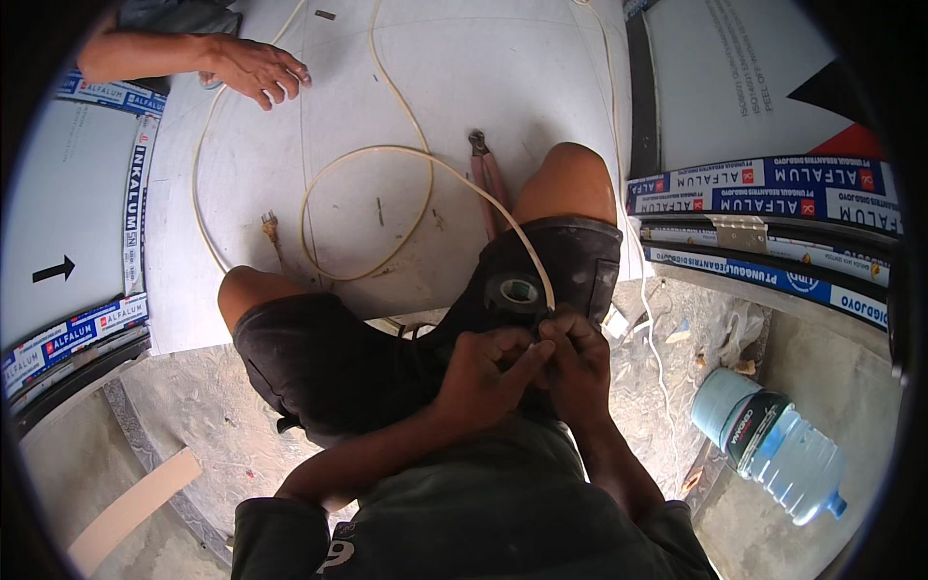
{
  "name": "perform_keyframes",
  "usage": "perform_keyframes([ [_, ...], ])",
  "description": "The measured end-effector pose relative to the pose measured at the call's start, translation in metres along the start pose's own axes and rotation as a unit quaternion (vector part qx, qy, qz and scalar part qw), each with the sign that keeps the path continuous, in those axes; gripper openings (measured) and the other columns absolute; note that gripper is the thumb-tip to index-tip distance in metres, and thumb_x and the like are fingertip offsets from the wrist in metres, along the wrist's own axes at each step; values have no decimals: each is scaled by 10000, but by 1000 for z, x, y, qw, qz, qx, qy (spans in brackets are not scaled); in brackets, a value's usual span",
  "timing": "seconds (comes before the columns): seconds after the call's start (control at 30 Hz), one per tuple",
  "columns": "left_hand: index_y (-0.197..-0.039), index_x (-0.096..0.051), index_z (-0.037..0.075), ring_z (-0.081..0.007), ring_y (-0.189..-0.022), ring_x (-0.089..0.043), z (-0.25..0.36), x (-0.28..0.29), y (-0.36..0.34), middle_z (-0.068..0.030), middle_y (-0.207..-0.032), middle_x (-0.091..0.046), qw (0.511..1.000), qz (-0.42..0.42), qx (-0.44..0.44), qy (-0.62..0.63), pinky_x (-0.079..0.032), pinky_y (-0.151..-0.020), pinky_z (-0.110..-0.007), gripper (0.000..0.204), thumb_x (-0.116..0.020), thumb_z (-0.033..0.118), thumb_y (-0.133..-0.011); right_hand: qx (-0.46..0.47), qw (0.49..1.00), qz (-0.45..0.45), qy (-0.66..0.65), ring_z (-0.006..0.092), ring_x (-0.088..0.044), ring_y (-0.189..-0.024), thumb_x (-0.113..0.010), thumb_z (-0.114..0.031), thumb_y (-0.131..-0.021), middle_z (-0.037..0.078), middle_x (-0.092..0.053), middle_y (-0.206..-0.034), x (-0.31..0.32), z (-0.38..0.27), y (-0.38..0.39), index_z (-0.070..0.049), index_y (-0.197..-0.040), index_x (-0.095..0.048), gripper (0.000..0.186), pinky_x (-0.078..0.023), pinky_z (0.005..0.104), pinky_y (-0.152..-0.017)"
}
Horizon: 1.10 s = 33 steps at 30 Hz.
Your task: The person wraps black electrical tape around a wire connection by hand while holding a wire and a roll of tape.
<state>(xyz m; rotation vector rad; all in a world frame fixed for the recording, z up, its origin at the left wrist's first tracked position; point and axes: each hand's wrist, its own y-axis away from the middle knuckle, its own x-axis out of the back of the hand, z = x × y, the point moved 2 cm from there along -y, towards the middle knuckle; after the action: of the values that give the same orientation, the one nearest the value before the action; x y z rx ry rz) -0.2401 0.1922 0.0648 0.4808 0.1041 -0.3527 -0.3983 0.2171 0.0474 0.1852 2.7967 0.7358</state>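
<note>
Our dark shirt (503,503) lay nearest, and over our shorts (333,343) our left hand (483,375) and right hand (580,365) pinched closed around the pale cable (387,149), seemingly steadying its end, black tape (497,300) probably kept beside for reach, pincers (489,184) beyond.

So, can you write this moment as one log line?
left hand: against right hand, grip unclear; right hand: gripping cream cable; black tape roll: beside cable; pliers: on white panel; co-worker's hand: over panel
</note>
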Motion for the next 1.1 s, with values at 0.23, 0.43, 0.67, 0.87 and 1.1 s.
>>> perform_keyframes([
  [0.23, -1014, -748, -40, -70, -601, -681, 17, 10, 4, -94, -769, -778, 999, 15, -20, -47, -504, -534, -254, 207, -728, 167, -1015, -22, 989, -88, -119, 87, -632, -913, -596, -95, -1082, 14, -672, -968, -7, -19, -9, -34, -989, -700, 152, -496, 254, -853],
  [0.43, -953, -712, -26, -66, -520, -641, 15, 15, 8, -90, -760, -774, 1000, 14, -6, -12, -495, -483, -233, 230, -660, 174, -1053, 1, 993, -114, 42, 95, -653, -961, -657, -49, -1044, 25, -688, -1012, -6, -13, -8, -27, -1040, -721, 68, -516, 266, -874],
  [0.67, -1004, -712, -52, -169, -561, -711, 12, 22, 21, -129, -730, -750, 996, 30, -8, -82, -544, -532, -335, 247, -659, 188, -1027, -14, 996, -77, 53, 77, -641, -933, -672, -31, -1028, 3, -696, -971, -17, -3, 0, -24, -997, -707, 47, -510, 256, -846],
  [0.87, -982, -680, -37, -422, -627, -698, 14, 20, 32, -231, -689, -645, 979, 30, -88, -182, -545, -552, -453, 230, -618, 179, -1030, 10, 998, -66, -3, 60, -627, -866, -679, -42, -1024, -3, -697, -946, -28, 6, 4, -36, -997, -696, 33, -512, 251, -774],
  [1.1, -1012, -653, -42, -444, -656, -700, 13, 21, 33, -226, -708, -656, 972, 37, -117, -202, -540, -552, -474, 208, -604, 158, -1037, -40, 997, -48, 46, 45, -607, -804, -689, -102, -1037, -13, -692, -889, -32, 4, -1, -32, -968, -708, 99, -490, 246, -725],
])
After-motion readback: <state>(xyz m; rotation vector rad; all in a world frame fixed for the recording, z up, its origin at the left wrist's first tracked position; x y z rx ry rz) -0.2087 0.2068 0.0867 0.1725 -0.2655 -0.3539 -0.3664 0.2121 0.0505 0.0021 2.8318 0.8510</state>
